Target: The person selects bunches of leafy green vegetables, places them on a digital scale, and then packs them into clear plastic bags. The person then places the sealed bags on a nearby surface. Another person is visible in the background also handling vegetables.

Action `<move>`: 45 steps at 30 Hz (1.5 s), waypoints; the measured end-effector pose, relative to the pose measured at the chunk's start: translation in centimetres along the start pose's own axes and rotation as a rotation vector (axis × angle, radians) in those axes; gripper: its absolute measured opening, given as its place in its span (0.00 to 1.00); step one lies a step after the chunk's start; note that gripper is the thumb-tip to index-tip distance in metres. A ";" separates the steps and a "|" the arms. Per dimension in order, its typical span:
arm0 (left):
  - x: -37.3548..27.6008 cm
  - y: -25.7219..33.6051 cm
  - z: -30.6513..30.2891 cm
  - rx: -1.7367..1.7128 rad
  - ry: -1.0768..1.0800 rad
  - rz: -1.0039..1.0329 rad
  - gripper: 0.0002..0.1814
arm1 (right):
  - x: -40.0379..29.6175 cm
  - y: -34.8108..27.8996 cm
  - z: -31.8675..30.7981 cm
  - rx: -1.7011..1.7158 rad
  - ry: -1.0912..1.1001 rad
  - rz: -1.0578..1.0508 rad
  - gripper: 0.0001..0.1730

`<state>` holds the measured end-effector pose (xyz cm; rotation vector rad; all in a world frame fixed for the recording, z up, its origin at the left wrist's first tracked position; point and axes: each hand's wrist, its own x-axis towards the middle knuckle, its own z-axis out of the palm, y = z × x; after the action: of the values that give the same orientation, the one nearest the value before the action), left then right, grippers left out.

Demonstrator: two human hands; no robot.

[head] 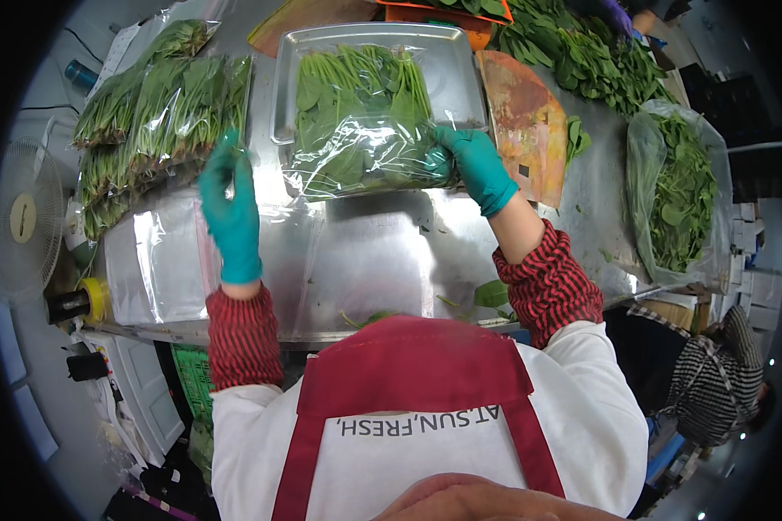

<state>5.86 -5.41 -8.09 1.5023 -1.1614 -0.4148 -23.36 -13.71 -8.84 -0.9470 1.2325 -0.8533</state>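
Note:
Both my hands wear teal gloves. My right hand [472, 163] grips the lower right edge of a clear plastic bag of leafy greens [365, 124], whose stems point away from me. The bag lies partly on a metal tray [456, 78] and overhangs its near edge. My left hand [229, 202], slightly blurred, is raised to the left of the bag, apart from it, with fingers bent and nothing visible in them. Beyond it lie stacked filled bags of greens [176, 111]. A pile of flat clear plastic bags [159, 260] lies below my left hand.
Loose greens [586, 58] are heaped at the back right, near a purple-gloved hand [616, 16] of another person. A large bag of greens [681, 195] stands at the right. A stained board [524, 124] lies beside the tray. A fan [26, 221] and a tape roll [93, 299] are at the left.

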 end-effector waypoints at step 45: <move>17.4 -13.7 -6.7 0.982 0.398 0.018 0.37 | 0.3 3.8 -11.4 -1.007 0.307 -0.194 0.38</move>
<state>24.83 -17.84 -12.54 2.2602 -1.0898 0.5496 -34.53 -13.90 -13.33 -1.7985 1.9141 -0.4983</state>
